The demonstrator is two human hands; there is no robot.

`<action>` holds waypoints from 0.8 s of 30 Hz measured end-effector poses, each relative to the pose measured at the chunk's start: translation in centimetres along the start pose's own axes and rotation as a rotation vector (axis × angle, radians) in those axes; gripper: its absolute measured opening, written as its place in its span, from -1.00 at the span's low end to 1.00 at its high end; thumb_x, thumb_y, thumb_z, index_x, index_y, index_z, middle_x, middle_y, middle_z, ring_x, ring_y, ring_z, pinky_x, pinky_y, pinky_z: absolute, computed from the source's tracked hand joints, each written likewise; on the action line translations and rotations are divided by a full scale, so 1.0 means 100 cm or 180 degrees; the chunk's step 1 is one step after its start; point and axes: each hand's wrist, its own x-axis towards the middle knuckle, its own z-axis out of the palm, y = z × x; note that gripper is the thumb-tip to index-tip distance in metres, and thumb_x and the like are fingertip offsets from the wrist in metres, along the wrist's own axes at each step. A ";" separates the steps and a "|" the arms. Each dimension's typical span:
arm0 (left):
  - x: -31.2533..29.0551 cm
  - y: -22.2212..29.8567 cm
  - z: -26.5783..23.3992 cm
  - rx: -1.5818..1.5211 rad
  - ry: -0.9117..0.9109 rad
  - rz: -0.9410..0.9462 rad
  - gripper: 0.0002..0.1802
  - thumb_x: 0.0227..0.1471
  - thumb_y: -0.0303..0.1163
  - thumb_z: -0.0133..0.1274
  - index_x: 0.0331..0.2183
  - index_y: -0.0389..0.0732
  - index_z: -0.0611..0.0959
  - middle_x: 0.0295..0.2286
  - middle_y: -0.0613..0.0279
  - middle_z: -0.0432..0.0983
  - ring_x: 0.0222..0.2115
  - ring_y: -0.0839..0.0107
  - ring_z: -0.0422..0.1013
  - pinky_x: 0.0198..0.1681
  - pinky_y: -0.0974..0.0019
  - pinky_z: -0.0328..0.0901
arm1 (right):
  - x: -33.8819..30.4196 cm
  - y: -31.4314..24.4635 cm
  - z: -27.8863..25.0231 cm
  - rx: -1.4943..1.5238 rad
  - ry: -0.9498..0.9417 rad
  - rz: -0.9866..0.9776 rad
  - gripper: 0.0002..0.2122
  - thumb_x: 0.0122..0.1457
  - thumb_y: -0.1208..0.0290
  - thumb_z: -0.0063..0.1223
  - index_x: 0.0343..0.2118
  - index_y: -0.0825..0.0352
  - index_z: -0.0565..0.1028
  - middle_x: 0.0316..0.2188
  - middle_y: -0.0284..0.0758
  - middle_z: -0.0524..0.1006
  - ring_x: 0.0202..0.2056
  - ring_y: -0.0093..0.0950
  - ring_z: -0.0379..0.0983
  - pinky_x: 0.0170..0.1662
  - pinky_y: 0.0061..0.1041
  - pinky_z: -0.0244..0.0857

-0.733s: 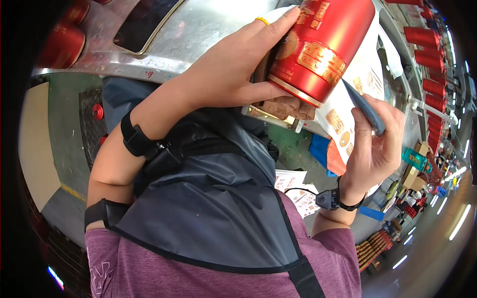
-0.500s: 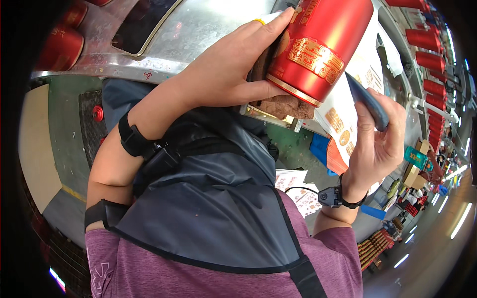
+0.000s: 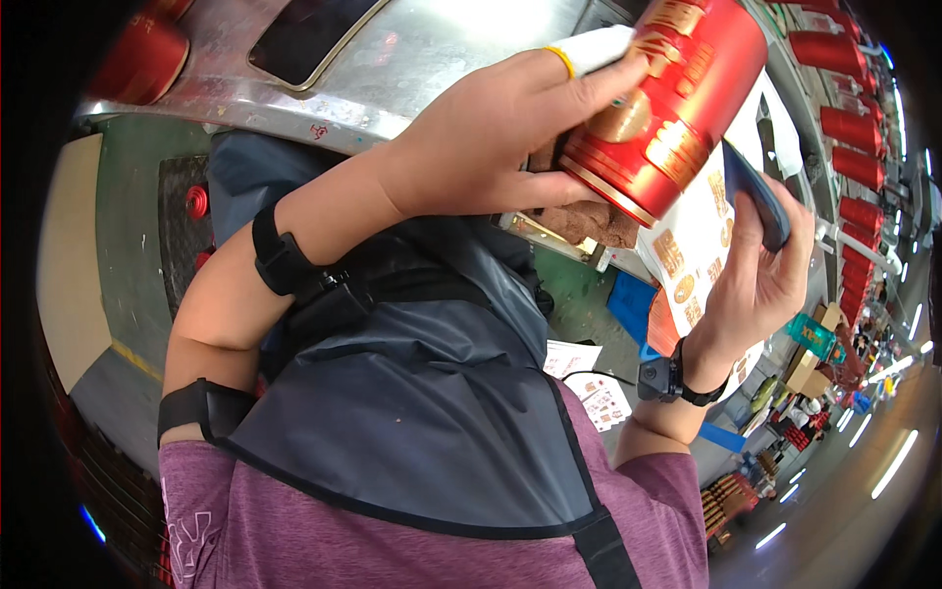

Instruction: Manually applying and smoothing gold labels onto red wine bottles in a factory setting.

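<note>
Metal table: The metal table [image 3: 412,64] ran along the top, its far side cut off by the frame.
Sticker sheet: Gold prints showed on the white sheet [image 3: 699,236]; the canister and right hand covered much of it.
Red canister: There it was, the red canister [image 3: 677,108], tilted above the table's near edge, top end out of frame, glare washing out its gold pattern.
Left hand: The left hand [image 3: 491,133] grasped the canister, thumb at the base, one finger stretched across the side, others hidden.
Right hand: Wrist bent upward, the right hand [image 3: 770,255] pinched a dark tool, fingers partly overlapping it.
Phone: The dark phone [image 3: 309,39] lay cropped at the top.
Brown cloth: The brown cloth [image 3: 581,224] peeked out beneath the canister.
Dark tool: The dark tool [image 3: 754,191] pointed its tip at the canister's edge; contact couldn't be told.
Finger sleeve: The white sleeve [image 3: 601,49] wrapped one left finger, its tip unclear.
</note>
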 end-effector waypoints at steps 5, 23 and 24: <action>-0.002 -0.002 0.003 0.0139 0.0311 0.0271 -0.02 -0.20 -0.20 0.44 0.27 -0.09 0.40 0.02 0.06 0.52 -0.06 0.07 0.47 0.03 0.14 0.40 | -0.012 -0.009 -0.004 0.0392 0.0017 0.0397 -0.78 0.14 0.72 0.25 -0.14 0.46 0.59 -0.20 -0.20 0.59 -0.16 -0.44 0.50 -0.06 -0.50 0.41; -0.002 -0.013 0.010 0.0003 0.0384 -0.0071 0.08 -0.25 -0.02 0.47 0.24 -0.26 0.38 -0.34 0.02 0.43 -0.33 0.07 0.44 -0.23 0.13 0.37 | -0.029 -0.039 -0.015 0.0046 -0.0329 -0.0104 -0.59 0.05 0.71 0.34 -0.01 0.42 0.50 -0.13 -0.18 0.62 -0.15 -0.40 0.53 -0.02 -0.40 0.39; -0.001 -0.012 0.009 -0.0020 0.0339 -0.0105 0.01 -0.22 -0.05 0.46 0.21 -0.26 0.42 -0.31 0.03 0.46 -0.31 0.09 0.46 -0.21 0.13 0.38 | -0.026 -0.042 -0.015 -0.0320 -0.0422 -0.0568 -0.61 -0.04 0.68 0.39 -0.10 0.34 0.56 -0.29 -0.26 0.65 -0.23 -0.37 0.52 -0.06 -0.39 0.34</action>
